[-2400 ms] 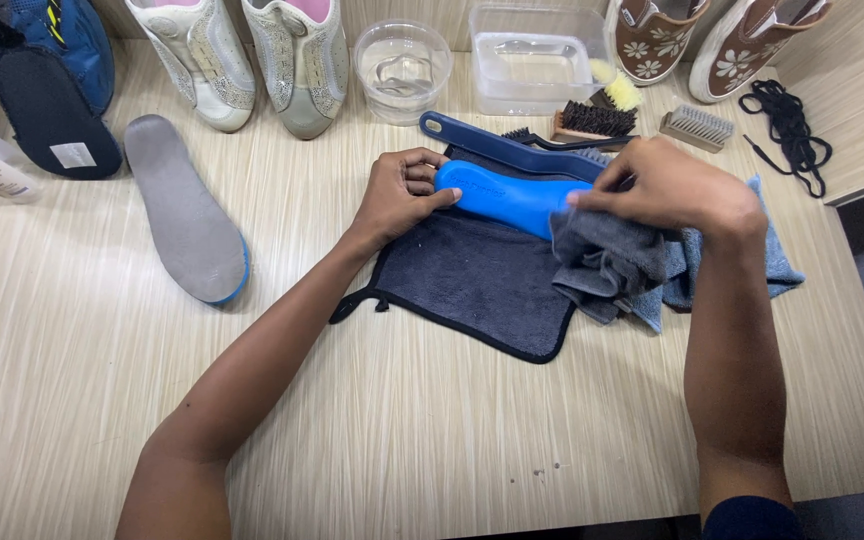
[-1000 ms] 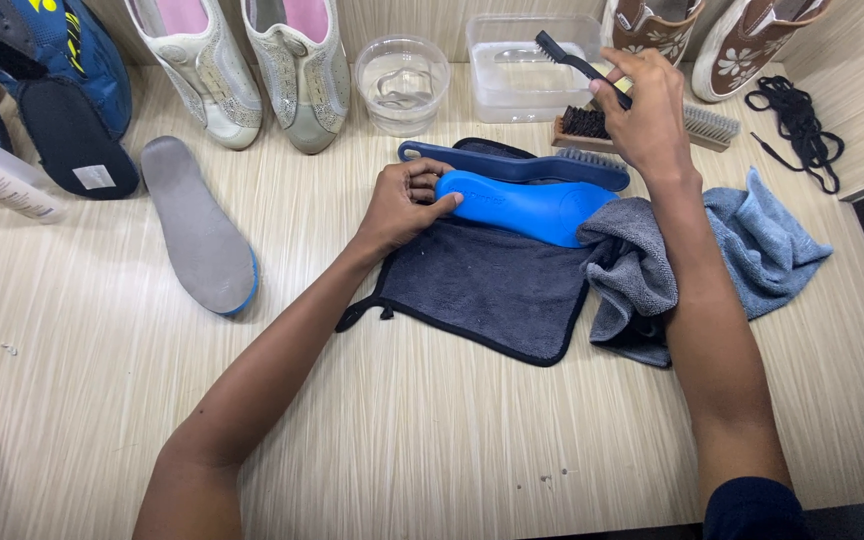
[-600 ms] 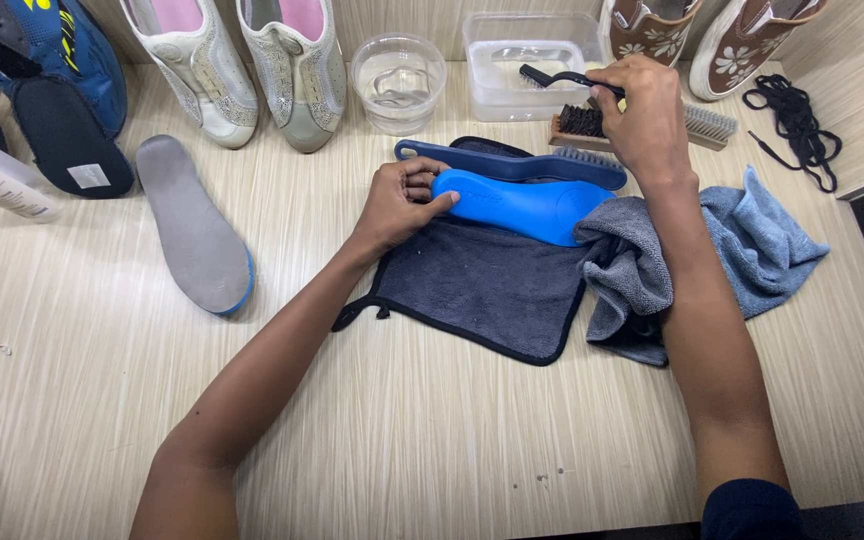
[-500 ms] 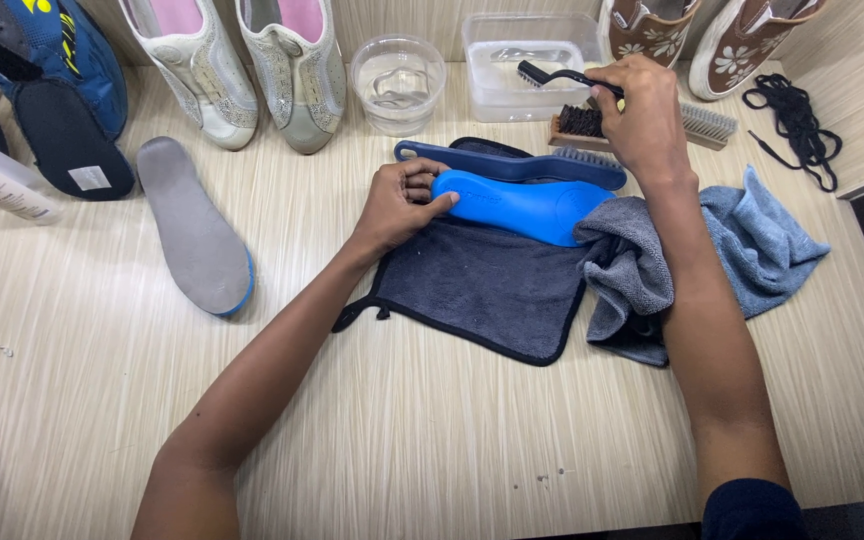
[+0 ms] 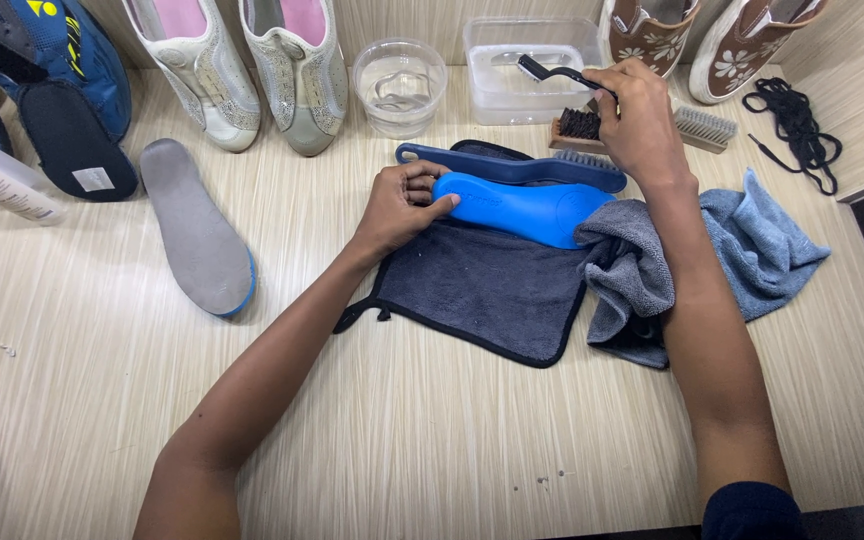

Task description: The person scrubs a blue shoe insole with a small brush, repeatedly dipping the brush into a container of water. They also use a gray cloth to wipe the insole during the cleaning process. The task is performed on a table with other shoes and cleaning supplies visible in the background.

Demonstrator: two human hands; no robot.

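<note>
on the dark grey cloth (image 5: 482,290), at its far edge, lies the bright blue insole (image 5: 527,207); my left hand (image 5: 399,207) pins its heel end, fingers curled together on it. just behind the insole sits a darker blue insole (image 5: 512,168), touching it along the length.

change noted: 2.4 s ago my right hand was down at the insole's toe end, in the bunched grey-blue towel (image 5: 642,270). it has since left the towel and taken up the small black-handled brush (image 5: 552,72). now my right hand (image 5: 642,120) is behind the insole, fingers clamped on the handle, bristle end out over the rim of the clear rectangular tub (image 5: 532,70). over the last second the brush head has dropped from raised to level with the tub. i cannot tell whether the bristles touch the water.

reading: wiping has stopped and brushing is being prepared; the insole has stayed put under my left hand.

nearby, left of the tub: a round clear bowl (image 5: 399,85). a grey insole (image 5: 197,230) lies well left of the cloth on the table (image 5: 432,440).
</note>
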